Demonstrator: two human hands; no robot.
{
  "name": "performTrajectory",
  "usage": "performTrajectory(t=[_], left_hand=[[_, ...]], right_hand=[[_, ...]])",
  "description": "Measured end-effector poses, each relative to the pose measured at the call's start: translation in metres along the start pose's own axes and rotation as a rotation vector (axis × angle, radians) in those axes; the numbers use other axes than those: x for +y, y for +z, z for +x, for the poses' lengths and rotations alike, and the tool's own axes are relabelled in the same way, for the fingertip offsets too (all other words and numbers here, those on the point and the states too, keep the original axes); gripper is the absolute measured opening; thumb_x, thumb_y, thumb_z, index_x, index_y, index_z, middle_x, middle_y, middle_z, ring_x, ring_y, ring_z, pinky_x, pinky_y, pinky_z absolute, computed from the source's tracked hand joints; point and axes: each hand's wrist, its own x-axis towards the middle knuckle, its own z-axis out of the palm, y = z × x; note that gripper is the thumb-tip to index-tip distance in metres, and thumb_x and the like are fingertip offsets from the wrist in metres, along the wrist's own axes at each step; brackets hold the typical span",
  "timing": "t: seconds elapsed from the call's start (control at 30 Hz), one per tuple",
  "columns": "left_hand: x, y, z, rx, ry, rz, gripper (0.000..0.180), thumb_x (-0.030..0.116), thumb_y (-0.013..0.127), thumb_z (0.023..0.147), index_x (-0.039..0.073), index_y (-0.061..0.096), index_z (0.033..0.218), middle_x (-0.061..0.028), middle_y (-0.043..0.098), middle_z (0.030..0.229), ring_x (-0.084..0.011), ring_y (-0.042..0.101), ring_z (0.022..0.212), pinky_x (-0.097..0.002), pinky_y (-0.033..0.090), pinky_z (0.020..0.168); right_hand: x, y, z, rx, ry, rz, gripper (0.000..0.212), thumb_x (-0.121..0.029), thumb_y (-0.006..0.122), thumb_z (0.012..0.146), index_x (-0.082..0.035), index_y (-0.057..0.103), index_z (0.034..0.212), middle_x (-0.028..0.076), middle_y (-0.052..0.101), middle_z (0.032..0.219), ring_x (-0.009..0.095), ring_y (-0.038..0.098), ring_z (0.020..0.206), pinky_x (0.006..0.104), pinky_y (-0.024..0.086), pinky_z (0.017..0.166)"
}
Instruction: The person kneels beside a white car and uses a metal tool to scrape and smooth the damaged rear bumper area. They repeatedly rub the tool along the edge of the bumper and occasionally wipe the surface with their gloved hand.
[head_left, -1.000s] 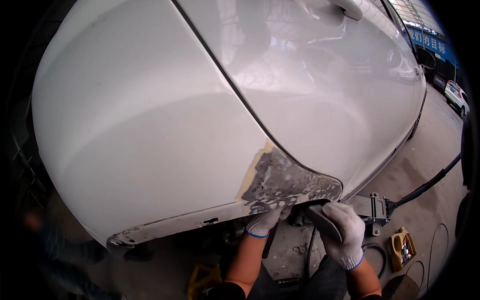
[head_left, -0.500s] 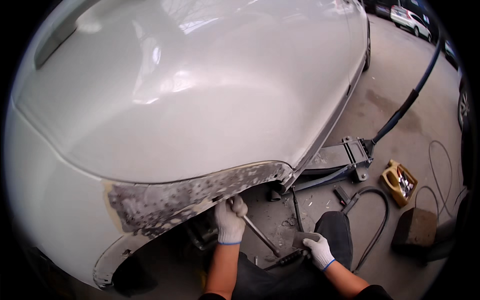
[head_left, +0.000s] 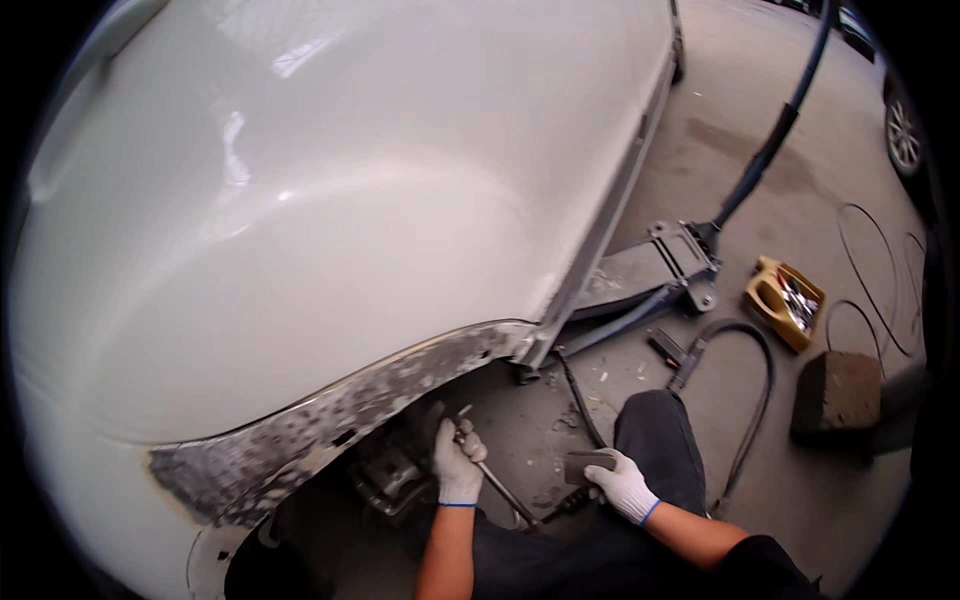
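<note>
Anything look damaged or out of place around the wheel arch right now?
Yes. The wheel arch lip of the white car body is stripped to mottled grey, bare and patchy where the rest is glossy. The left hand grips a metal rod by it; the right hand holds a dark block. Loose hoses sprawl on the floor.

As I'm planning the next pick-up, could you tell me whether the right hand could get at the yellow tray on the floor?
Probably not directly: the right hand already holds a dark block, and the yellow tray lies well beyond the knee.
</note>
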Motion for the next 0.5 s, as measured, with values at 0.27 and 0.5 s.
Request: performTrajectory(t=[0.27,0.5], left_hand=[[-0.005,0.013,-0.003,0.011,0.037,0.109,0.035,0.028,0.05,0.101,0.024,0.051,0.135,-0.0047,0.061,0.088,-0.0105,0.041,0.052,-0.0252,0.028,0.044],[-0.006,0.021,-0.003,0.022,0.018,0.139,0.04,0.023,0.053,0.101,0.025,0.044,0.14,-0.0046,0.062,0.095,-0.0102,0.043,0.054,-0.0259,0.031,0.045]], right_hand=[[0.006,-0.002,0.004,0.001,0.007,-0.127,0.043,-0.024,0.067,0.089,-0.004,0.059,0.126,0.008,0.071,0.089,0.013,0.065,0.063,0.0294,0.052,0.059],[0.009,-0.003,0.007,0.017,0.01,-0.219,0.044,-0.029,0.067,0.088,-0.006,0.061,0.125,0.012,0.073,0.095,0.02,0.07,0.077,0.0339,0.054,0.074]])
